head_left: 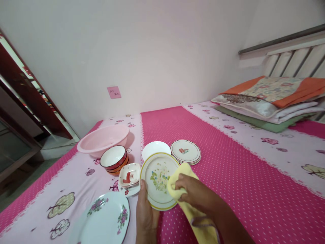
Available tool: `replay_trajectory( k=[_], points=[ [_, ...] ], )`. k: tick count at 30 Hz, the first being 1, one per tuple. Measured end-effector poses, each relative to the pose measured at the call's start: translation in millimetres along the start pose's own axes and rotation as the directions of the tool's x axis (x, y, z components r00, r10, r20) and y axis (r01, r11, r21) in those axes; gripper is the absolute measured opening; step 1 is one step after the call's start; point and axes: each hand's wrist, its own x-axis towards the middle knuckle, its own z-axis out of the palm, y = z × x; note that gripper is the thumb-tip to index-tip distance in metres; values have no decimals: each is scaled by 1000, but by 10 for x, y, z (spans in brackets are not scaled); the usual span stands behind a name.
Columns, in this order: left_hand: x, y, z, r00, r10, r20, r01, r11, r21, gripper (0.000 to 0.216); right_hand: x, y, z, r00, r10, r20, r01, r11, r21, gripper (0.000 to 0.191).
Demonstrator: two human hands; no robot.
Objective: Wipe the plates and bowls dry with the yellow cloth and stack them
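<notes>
A cream plate [153, 169] with a yellow rim and a flower print is held up, tilted toward me. My left hand [146, 210] grips its lower left edge, the thumb on the front and the other fingers hidden behind. In my right hand [189, 189] a yellow cloth [186, 169] is bunched up and pressed against the right side of the plate's face. The cloth's loose end hangs down below the wrist. Just behind the held plate lie a white plate [154, 148] and a stack of red-rimmed plates [186, 151].
To the left stand a pink basin [103, 137], stacked bowls [114, 157], small square dishes [130, 174] over a flowered plate [133, 191], and a large platter [104, 220]. Folded bedding [274, 98] lies at the far right. A pink note [114, 92] is on the wall.
</notes>
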Motion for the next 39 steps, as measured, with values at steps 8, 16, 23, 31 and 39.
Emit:
replay_trajectory(
  k=[8,16,23,31,39],
  points=[
    [-93,14,208,983,-175,-64,183,968,171,41,136,423,-333,889,92,-449,-57,994,92,31],
    [-154,-313,229,935,-348,-70,351,878,325,47,4,-88,-408,923,-101,-371,171,972,163,30],
    [-165,-221,290,936,-351,-34,338,867,366,46,-127,-244,-513,985,-57,-161,100,956,276,40],
    [-209,-92,220,935,-353,15,289,788,543,36,-73,-483,-236,969,-222,-104,212,972,-98,48],
    [-245,11,299,902,-432,6,372,782,501,33,-31,-400,-327,1000,2,-30,-4,997,-77,20]
  ],
)
